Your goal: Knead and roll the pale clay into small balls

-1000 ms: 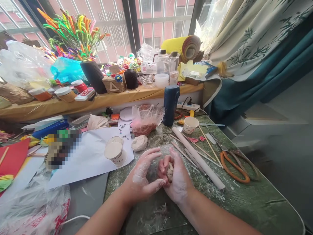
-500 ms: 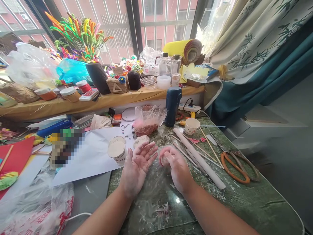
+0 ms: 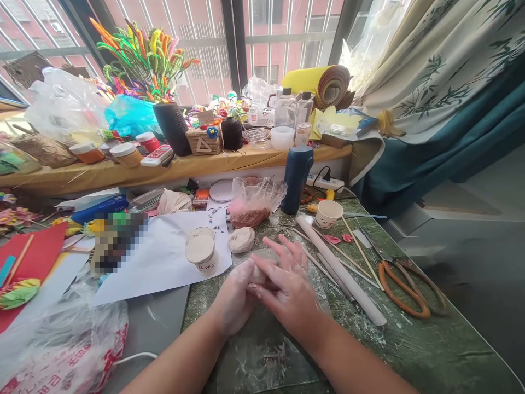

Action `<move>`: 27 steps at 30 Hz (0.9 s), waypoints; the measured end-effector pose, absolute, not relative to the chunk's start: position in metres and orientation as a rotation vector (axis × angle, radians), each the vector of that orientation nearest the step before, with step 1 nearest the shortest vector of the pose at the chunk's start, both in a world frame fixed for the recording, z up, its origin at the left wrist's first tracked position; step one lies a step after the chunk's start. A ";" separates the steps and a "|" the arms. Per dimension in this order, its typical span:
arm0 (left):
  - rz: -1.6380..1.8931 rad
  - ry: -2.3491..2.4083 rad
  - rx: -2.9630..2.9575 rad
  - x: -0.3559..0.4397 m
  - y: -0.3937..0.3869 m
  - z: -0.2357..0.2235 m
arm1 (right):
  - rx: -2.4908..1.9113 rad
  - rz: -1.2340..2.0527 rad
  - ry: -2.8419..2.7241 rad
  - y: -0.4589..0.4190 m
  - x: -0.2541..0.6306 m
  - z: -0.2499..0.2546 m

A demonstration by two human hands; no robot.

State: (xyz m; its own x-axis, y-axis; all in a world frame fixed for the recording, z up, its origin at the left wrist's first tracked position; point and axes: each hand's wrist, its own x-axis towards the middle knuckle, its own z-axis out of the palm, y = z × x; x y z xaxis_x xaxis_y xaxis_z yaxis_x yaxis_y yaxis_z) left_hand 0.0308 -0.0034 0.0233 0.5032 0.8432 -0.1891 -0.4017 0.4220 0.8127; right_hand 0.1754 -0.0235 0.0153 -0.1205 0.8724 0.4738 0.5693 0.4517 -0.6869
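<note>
A small lump of pale clay point(image 3: 257, 274) is mostly hidden between my two hands, above the green tabletop. My left hand point(image 3: 234, 301) is curled around it, white with powder on the skin. From the right, my right hand point(image 3: 292, 287) brings its thumb and forefinger against the lump, while its other fingers stretch out and apart. Beyond my hands lies a larger piece of pale clay point(image 3: 241, 240), next to a sheet of white paper point(image 3: 159, 257). Stacked paper cups point(image 3: 200, 251) stand on that paper. A clear plastic sheet point(image 3: 273, 355) lies under my hands.
To the right are a pale rolling pin point(image 3: 342, 271), several thin sticks and orange-handled scissors point(image 3: 406, 287). Further back stand a paper cup point(image 3: 328, 213), a dark blue bottle point(image 3: 297, 179) and a plastic bag of reddish material point(image 3: 252, 210). A crumpled plastic bag point(image 3: 69, 345) lies at left.
The lump of clay has passed from my right hand to my left. My left hand went from open, palm up, to closed around it. My right hand moved left onto it, spreading its outer fingers.
</note>
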 end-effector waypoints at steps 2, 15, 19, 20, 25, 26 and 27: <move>0.869 0.747 0.889 0.030 -0.002 0.022 | -1.235 0.436 -1.792 -0.026 0.177 0.018; 0.902 0.936 0.865 0.030 0.007 0.028 | -1.044 1.386 -0.525 -0.011 0.171 0.008; 1.028 1.067 1.118 0.025 0.005 0.019 | -0.867 1.677 -0.279 -0.011 0.169 0.013; 1.077 1.094 1.244 0.023 0.004 0.016 | -0.824 1.761 -0.247 -0.012 0.169 0.015; 0.908 1.157 2.110 0.021 -0.003 0.012 | -0.515 2.037 -0.175 -0.014 0.170 0.025; 0.811 1.156 2.235 0.021 -0.004 0.013 | -0.497 2.049 -0.158 -0.014 0.170 0.026; 0.731 1.144 2.323 0.022 -0.005 0.013 | -0.506 2.044 -0.137 -0.014 0.169 0.026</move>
State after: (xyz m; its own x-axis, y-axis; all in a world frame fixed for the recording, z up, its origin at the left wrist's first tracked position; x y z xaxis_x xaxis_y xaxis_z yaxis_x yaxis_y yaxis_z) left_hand 0.0220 -0.0051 0.0134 0.5162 0.8158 0.2607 0.5790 -0.5567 0.5957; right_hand 0.1691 -0.0140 0.0260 -0.4267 0.8546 -0.2959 -0.8073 -0.5074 -0.3013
